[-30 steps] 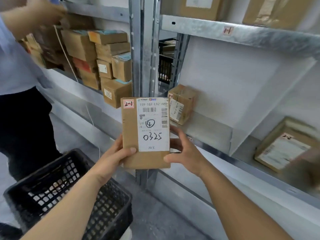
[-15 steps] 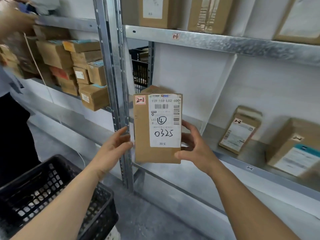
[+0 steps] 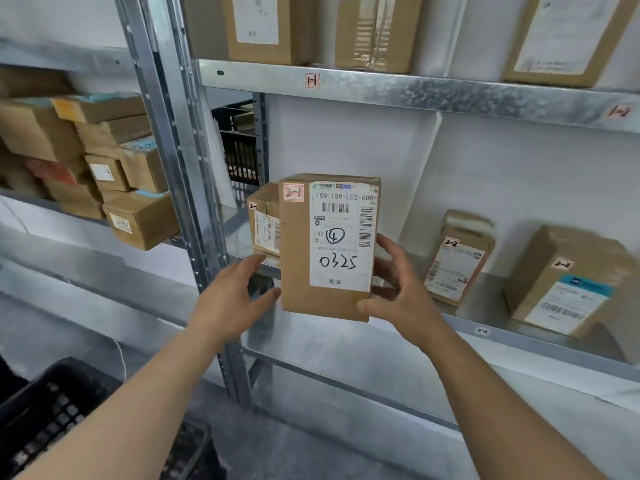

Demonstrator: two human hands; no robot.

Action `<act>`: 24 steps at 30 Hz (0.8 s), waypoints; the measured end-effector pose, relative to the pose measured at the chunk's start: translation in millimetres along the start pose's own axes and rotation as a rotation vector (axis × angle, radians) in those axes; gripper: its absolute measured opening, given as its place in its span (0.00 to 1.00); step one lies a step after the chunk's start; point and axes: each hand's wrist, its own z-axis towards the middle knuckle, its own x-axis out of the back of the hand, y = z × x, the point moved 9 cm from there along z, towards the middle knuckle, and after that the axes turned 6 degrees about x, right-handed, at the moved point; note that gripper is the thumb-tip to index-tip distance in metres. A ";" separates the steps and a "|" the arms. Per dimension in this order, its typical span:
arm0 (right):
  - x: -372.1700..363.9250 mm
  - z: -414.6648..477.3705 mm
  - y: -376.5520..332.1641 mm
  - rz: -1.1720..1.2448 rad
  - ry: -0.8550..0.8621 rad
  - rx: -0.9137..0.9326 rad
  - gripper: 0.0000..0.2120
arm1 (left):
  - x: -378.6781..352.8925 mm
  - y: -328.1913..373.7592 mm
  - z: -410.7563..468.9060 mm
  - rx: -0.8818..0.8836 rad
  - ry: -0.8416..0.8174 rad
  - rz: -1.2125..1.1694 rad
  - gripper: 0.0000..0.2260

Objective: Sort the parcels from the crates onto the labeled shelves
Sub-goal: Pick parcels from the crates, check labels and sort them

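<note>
Holding parcel upright between both hands, shelf just beyond the fingertips | pinching lower right corner with right hand, thumb in front, fingers curled behind | touching left edge with left hand thumb tip, fingers loose, straight | judging it light, stiff cardboard, slick label: bare side edges the safest hold

**Clearance at shelf bay 2-1**

Open room is found at 12 o'clock of the held parcel, below the upper shelf beam. The bay is bounded at 9 o'clock by the steel upright and at 3 o'clock by the white divider. Its left rear is occupied by a small parcel, which is partly hidden behind the held one.
</note>
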 end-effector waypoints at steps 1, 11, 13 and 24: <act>0.7 4.6 0.0 -0.012 0.022 -0.003 0.46 | -0.3 1.3 8.5 -0.013 -0.007 0.030 0.30; 2.1 48.0 10.0 -0.140 0.161 -0.046 0.47 | -11.6 2.0 93.4 -0.201 -0.063 0.141 0.30; 2.4 53.4 18.0 -0.153 0.185 -0.066 0.47 | -18.0 4.5 107.2 -0.235 -0.077 0.158 0.29; 3.2 83.7 62.3 -0.185 0.303 -0.198 0.48 | -91.6 15.1 149.3 -0.174 -0.551 -0.348 0.22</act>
